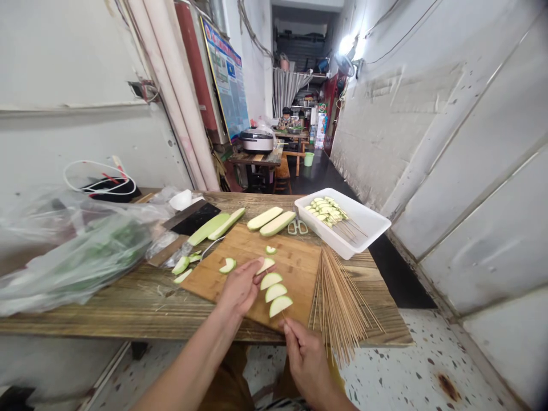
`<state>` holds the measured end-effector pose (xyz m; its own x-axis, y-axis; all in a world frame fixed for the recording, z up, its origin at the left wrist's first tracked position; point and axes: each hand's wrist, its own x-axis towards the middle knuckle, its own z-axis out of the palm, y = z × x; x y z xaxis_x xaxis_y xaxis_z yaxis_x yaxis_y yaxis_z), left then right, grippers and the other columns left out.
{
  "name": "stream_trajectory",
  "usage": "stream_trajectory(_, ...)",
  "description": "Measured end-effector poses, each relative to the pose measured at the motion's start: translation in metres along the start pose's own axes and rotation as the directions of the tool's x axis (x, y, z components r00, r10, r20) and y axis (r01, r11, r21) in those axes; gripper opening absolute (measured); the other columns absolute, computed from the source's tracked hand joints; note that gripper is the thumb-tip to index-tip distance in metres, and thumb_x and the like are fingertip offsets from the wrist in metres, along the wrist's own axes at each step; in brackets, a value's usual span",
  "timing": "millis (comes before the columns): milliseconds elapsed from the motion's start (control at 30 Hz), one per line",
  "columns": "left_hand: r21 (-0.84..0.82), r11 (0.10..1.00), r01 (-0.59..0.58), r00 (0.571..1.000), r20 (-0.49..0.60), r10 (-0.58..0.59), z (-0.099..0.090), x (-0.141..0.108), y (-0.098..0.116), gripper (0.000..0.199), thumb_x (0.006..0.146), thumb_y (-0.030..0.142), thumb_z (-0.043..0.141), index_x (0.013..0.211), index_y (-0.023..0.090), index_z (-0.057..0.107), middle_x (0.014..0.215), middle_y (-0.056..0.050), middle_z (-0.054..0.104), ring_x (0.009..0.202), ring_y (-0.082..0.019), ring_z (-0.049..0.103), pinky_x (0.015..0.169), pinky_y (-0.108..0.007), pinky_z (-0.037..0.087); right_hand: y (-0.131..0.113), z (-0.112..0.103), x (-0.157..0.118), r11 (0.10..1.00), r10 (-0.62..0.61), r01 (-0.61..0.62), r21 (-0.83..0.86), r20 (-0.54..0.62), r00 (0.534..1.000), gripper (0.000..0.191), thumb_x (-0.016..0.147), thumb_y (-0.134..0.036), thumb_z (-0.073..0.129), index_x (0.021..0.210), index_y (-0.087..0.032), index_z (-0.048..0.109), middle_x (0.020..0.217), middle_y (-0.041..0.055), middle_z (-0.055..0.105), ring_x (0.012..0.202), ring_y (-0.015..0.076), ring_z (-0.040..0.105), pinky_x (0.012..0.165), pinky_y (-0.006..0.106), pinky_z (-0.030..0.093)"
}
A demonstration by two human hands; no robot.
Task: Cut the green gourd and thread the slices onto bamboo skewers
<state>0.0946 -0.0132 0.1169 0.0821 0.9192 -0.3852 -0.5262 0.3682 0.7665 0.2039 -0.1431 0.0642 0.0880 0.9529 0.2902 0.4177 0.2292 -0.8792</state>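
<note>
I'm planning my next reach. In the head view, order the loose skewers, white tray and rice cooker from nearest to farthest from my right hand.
1. Loose bamboo skewers, fanned on the table just right of the right hand.
2. White tray, ahead on the table's far right.
3. Rice cooker, far ahead and left, beyond the table.

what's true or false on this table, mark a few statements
The right hand holds a bamboo skewer threaded with pale squash slices. True.
The white plastic tray is empty. False: it holds finished skewers of slices.
Scissors lie inside the tray. False: they lie beside its near edge.
Loose bamboo skewers are fanned out right of the wooden cutting board. True.
The left hand grips a knife. False: it is open over the board.
</note>
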Motion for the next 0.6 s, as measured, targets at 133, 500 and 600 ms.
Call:
stream_trajectory(133, 0.014, 1.0, -0.014, 1.0, 0.018, 0.013, 0.0, 0.002, -0.001, 0.006, 0.073, 0.008, 0.059, 0.072, 0.008, 0.064, 0.072, -0.008, 0.069, 0.07, -0.017, 0.067, 0.062, -0.023, 0.052, 0.003, 0.001, 0.002, 1.0, -0.009, 0.009, -0.013, -0.022, 1.0, 0.032, 0.092, -0.026, 0.035, 0.071, -0.016, 0.057, 0.061, 0.0027, 0.056, 0.062, 0.0165, 0.06, 0.059, 0.021, 0.044)
stream_trajectory(500, 0.073, 0.997, -0.03, 0.999, 0.042, 0.027, 0.0, 0.0, -0.01, 0.008, 0.076, 0.013, 0.057, 0.079, 0.008, 0.064, 0.072, -0.008, 0.068, 0.059, -0.012, 0.062, 0.057, -0.023, 0.051, 0.005, 0.003, 0.008, 0.993, -0.042, 0.04, -0.109, -0.017, 0.999, 0.032, 0.093, -0.023, 0.032, 0.073, -0.017, 0.056, 0.064, 0.0031, 0.059, 0.055, 0.0142, 0.055, 0.053, 0.021, 0.038)
stream_trajectory(600, 0.149, 0.984, -0.1, 0.991, 0.101, 0.086, -0.002, -0.008, -0.009, 0.019, 0.077, 0.026, 0.059, 0.089, 0.012, 0.064, 0.093, -0.011, 0.068, 0.08, -0.018, 0.065, 0.072, -0.03, 0.054, 0.002, -0.006, 0.013, 0.974, -0.08, 0.072, -0.215, -0.031, 0.996, 0.031, 0.093, -0.022, 0.031, 0.075, -0.017, 0.055, 0.06, 0.0008, 0.056, 0.051, 0.0128, 0.053, 0.049, 0.02, 0.036)
